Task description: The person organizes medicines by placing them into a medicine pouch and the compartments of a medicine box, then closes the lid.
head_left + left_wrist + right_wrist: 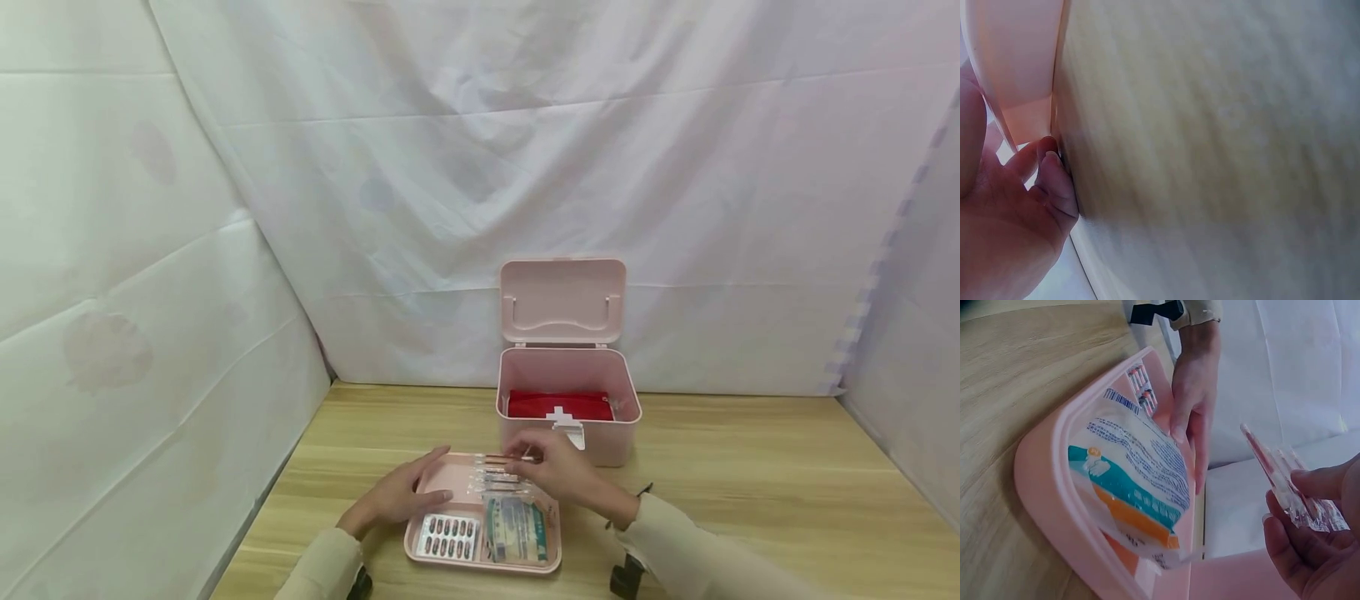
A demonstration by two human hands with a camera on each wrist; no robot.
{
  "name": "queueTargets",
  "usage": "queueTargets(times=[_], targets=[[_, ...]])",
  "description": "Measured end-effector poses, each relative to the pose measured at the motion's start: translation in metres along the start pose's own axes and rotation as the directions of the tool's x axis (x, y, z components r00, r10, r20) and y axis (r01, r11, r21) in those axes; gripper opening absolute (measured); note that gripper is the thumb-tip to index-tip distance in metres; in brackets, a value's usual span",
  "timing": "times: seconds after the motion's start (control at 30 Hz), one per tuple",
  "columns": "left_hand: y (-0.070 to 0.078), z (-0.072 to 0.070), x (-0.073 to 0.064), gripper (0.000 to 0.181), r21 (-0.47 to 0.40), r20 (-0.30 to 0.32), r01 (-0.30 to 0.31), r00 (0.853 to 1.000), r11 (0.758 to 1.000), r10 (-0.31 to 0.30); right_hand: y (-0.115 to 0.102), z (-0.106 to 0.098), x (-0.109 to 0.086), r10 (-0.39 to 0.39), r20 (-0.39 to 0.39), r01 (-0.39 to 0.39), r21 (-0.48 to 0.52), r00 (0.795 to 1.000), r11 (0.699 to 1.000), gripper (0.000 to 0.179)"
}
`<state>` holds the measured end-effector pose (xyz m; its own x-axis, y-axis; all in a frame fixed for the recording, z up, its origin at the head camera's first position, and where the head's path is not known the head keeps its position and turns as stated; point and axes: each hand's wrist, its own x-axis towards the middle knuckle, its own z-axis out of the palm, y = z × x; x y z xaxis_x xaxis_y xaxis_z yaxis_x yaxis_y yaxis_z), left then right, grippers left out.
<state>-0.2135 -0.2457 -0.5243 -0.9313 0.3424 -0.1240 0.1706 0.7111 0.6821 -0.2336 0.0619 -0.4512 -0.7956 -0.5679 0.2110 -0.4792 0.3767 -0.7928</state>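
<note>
In the head view, my right hand (558, 471) pinches a clear-wrapped strip of cotton swabs (495, 477) with reddish-brown sticks. The right wrist view shows the swabs (1285, 481) between thumb and fingers, raised above the pink tray (487, 568). My left hand (397, 493) is at the tray's left side, fingers by its outer wall and thumb over the rim. A blister pack of dark capsules (448, 537) lies in the front left compartment. To its right sits a white, teal and orange printed plastic packet (517, 529).
Behind the tray stands a pink first-aid box (633, 429) with its lid (562, 300) raised and a white cross on its latch. A red pouch (558, 406) lies inside. White cloth (420, 167) hangs behind and along both sides of the wooden table (750, 467).
</note>
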Motion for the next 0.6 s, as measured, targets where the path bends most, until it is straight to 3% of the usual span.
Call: queueTargets(times=[0.27,0.6], targets=[[0.003,0.0,-0.003,0.08,-0.012,0.004,0.008,1.0,1.0,-0.008,0.001,0.024,0.012,-0.008,-0.01,0.008,0.006,1.0,1.0,0.011],[0.005,0.0,-0.003,0.08,-0.008,0.009,0.005,1.0,1.0,-0.005,0.014,0.047,0.022,0.032,-0.026,-0.034,-0.11,0.999,0.993,0.011]])
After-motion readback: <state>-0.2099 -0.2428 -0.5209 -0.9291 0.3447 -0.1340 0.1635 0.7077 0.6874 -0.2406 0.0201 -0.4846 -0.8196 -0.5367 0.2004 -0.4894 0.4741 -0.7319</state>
